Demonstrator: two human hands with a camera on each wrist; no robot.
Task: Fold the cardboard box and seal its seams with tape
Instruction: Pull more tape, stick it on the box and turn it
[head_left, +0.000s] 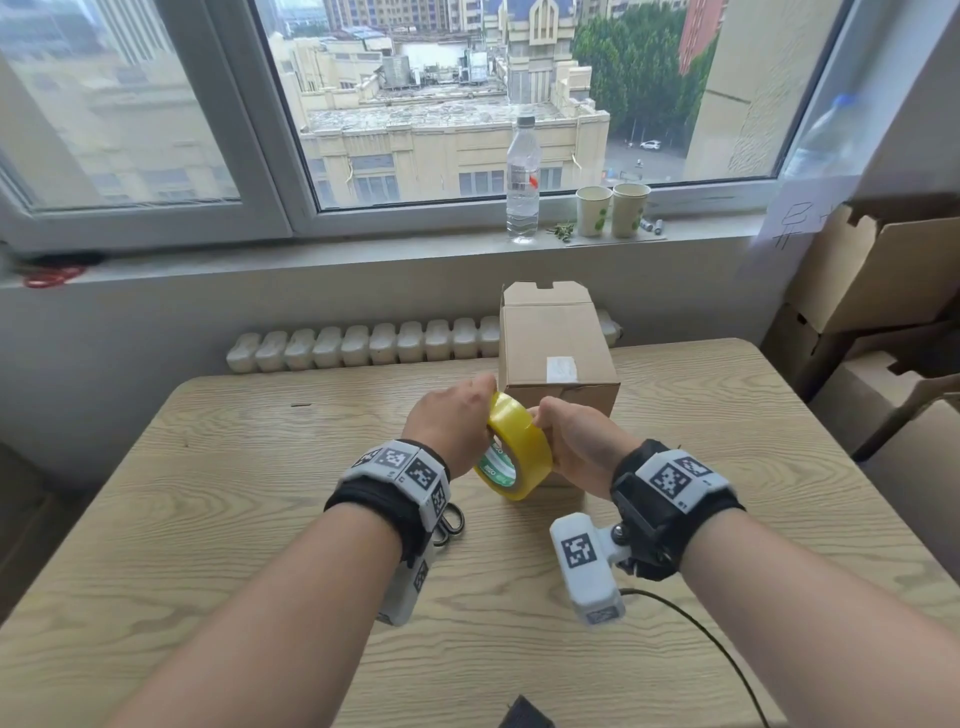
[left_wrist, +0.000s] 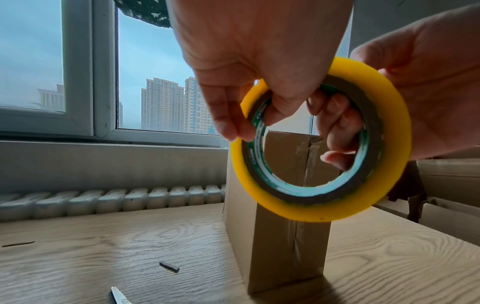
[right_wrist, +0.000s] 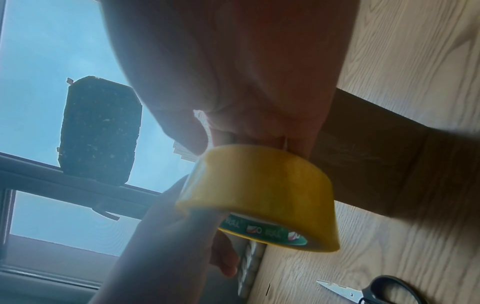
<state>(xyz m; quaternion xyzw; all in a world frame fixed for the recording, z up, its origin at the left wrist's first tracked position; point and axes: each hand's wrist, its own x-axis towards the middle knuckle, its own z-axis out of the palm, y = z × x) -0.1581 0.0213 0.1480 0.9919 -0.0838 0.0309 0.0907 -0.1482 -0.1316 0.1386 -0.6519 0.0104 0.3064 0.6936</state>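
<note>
A yellow tape roll (head_left: 519, 452) with a green-printed core is held upright above the table, just in front of the cardboard box (head_left: 558, 353). My left hand (head_left: 457, 421) grips the roll (left_wrist: 322, 144), fingers (left_wrist: 337, 127) through its core and thumb on the near side. My right hand (head_left: 550, 415) pinches at the top of the roll's outer surface (right_wrist: 265, 193); whether a free end is lifted cannot be told. The box (left_wrist: 285, 246) lies on the table, its near face sealed along the seam with clear tape. A flap (head_left: 545, 293) stands up at its far end.
Scissors (head_left: 449, 522) lie on the wooden table (head_left: 260, 467) under my left wrist, blades (right_wrist: 340, 292) pointing away. A small dark strip (left_wrist: 169, 266) lies left of the box. A water bottle (head_left: 522, 182) and two paper cups (head_left: 613, 210) stand on the sill. Cardboard boxes (head_left: 883, 291) are stacked at right.
</note>
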